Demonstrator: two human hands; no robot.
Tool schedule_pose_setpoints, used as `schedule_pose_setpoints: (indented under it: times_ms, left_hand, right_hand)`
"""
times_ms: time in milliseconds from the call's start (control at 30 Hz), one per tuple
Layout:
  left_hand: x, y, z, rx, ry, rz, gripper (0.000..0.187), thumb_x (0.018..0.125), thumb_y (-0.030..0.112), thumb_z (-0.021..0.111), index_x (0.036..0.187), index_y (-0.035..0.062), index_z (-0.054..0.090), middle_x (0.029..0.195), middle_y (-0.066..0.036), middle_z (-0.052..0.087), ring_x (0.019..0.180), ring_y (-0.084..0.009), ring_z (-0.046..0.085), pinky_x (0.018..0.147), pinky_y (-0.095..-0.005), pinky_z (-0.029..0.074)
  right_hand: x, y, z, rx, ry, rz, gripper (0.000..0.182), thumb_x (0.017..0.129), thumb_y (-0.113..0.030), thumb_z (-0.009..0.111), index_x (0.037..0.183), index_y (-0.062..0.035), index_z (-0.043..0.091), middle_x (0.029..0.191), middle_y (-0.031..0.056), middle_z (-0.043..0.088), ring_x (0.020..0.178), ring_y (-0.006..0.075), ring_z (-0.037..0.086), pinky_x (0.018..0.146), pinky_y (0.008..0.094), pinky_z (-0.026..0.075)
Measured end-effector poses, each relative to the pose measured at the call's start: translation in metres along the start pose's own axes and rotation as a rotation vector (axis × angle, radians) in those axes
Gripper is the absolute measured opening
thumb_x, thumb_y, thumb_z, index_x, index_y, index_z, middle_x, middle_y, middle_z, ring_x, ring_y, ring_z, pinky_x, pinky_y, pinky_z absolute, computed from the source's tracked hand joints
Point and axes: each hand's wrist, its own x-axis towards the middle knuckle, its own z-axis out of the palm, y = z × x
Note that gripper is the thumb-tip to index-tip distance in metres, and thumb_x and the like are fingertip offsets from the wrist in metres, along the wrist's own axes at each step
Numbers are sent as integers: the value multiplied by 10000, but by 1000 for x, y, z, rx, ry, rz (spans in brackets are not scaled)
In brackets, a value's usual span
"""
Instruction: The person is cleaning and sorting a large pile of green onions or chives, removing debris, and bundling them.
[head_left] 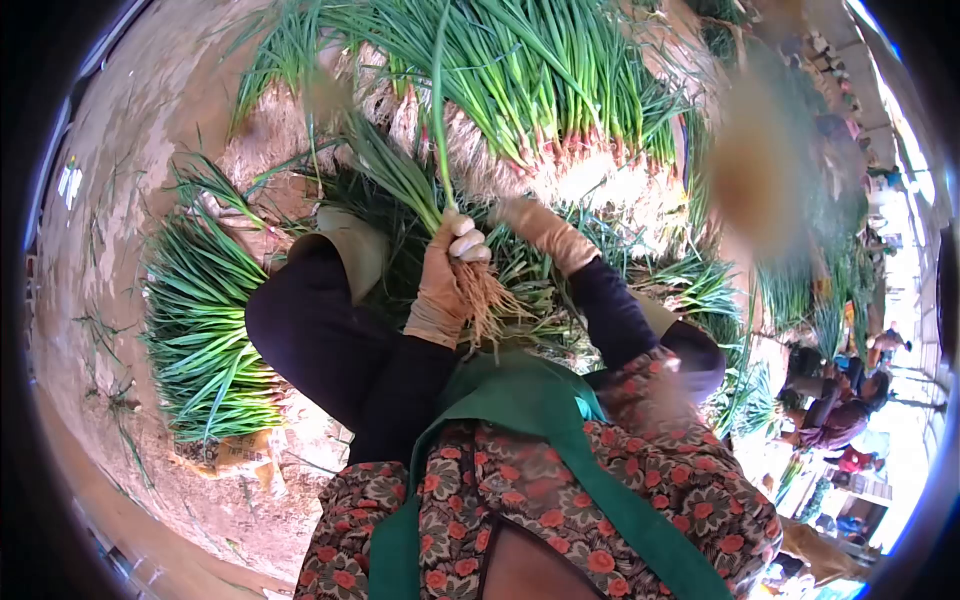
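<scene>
My left hand, in a pale glove, is closed around a small bunch of green onions. Their leaves point up and to the left, one long stalk stands nearly upright, and stringy brown roots hang below the fist. Just right of it is my right hand, also gloved, near loose green onions on the ground. Its fingers are smeared by motion, so I cannot see whether they hold anything.
Big stacks of green onions lie ahead, roots toward me. Another bundle lies on the left, on the dirt floor. A green apron covers my lap. Other people are at the far right. Blurry spots cover part of the view.
</scene>
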Motion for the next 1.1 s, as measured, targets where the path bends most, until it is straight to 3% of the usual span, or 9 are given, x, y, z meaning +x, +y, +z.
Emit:
schedule_pose_setpoints:
  times_ms: [33, 200, 333, 467, 767, 800, 900, 1000, 1100]
  left_hand:
    - [0, 5, 3, 31, 7, 28, 155, 937, 194, 500, 951, 48, 552, 654, 32, 416, 537, -53, 392, 515, -205, 359]
    - [11, 8, -31, 327, 194, -87, 148, 899, 243, 572, 891, 96, 577, 569, 43, 364, 492, -62, 387, 473, -220, 364]
    - [23, 1, -41, 679, 443, 161, 192, 809, 223, 691, 884, 102, 562, 689, -25, 589, 536, -141, 532, 511, -269, 456]
    - [35, 19, -71, 867, 419, 141, 226, 823, 115, 648, 1019, 53, 553, 910, -56, 614, 702, -117, 569, 640, -290, 496]
    - [19, 3, -19, 605, 272, 95, 72, 911, 138, 527, 878, 82, 497, 728, -21, 519, 623, -134, 528, 649, -331, 487]
    - [14, 0, -11, 529, 258, 78, 79, 915, 154, 524, 881, 88, 497, 696, -14, 496, 590, -129, 507, 652, -333, 481]
    - [6, 3, -2, 418, 275, 4, 175, 921, 280, 527, 896, 110, 494, 606, 11, 411, 511, -113, 440, 675, -349, 463]
    - [9, 7, -14, 401, 278, -9, 286, 900, 365, 553, 1010, 101, 533, 597, 19, 410, 516, -122, 453, 684, -379, 474]
    - [8, -1, -6, 595, 329, 47, 351, 897, 353, 561, 1131, 94, 532, 594, 13, 401, 548, -149, 478, 719, -407, 495]
  right_hand:
    - [-9, -45, -12, -107, -224, 361, 351, 885, -329, 523, 1073, -38, 574, 1010, 203, 606, 1006, 287, 576, 905, 408, 431]
    - [42, -65, -47, -595, 538, 323, 501, 834, -443, 589, 1071, -4, 552, 945, 187, 635, 893, 282, 623, 777, 351, 487]
    - [88, -55, -54, -943, 458, 280, 322, 789, -387, 609, 749, -68, 613, 657, 146, 626, 635, 331, 621, 578, 419, 483]
    - [81, -114, -41, -278, 50, 640, 315, 895, -338, 501, 876, -37, 590, 732, 113, 629, 639, 213, 613, 600, 370, 489]
    - [43, 12, 17, -845, 403, -108, 206, 903, -212, 471, 931, -44, 585, 837, 120, 632, 757, 251, 618, 691, 342, 491]
    - [39, 19, 2, -338, 383, 199, 130, 850, -83, 495, 932, -50, 590, 827, 103, 622, 754, 253, 616, 664, 321, 497]
    - [15, 32, -10, -700, -363, 72, 164, 886, -128, 453, 935, -41, 583, 824, 147, 627, 777, 299, 616, 665, 361, 506]
    - [0, -63, -37, -506, -209, 405, 162, 894, -155, 518, 949, -18, 584, 901, 144, 639, 807, 280, 622, 689, 312, 512]
    - [33, -41, -60, -199, 586, 393, 191, 871, -194, 551, 941, -20, 586, 870, 144, 638, 767, 274, 624, 680, 326, 517]
